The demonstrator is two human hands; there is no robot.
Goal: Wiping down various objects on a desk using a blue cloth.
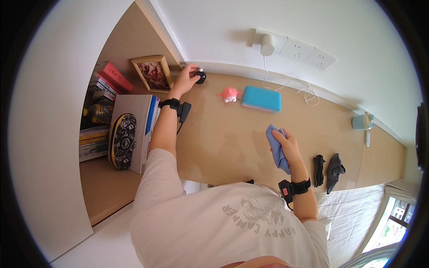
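My left hand [187, 80] has its fingers around a small black round object with a white top [200, 77], at the desk's back left corner beside a framed picture [153, 73]. A folded blue cloth [277, 149] is gripped in my right hand [287, 145], above the wooden desk [221, 134]. Between and beyond the hands, a pink figurine with white feet [230, 94] stands next to a blue box-like case [261, 98]. Whether the black object touches the desk I cannot tell.
Books [114, 77], a bottle [100, 114] and a patterned pencil case [123, 140] fill the left shelf. A white cable [311, 95] lies along the wall below a power strip [296, 50]. At right are a light-blue container [362, 121], a black bundle [319, 171] and a dark grey cloth [334, 172].
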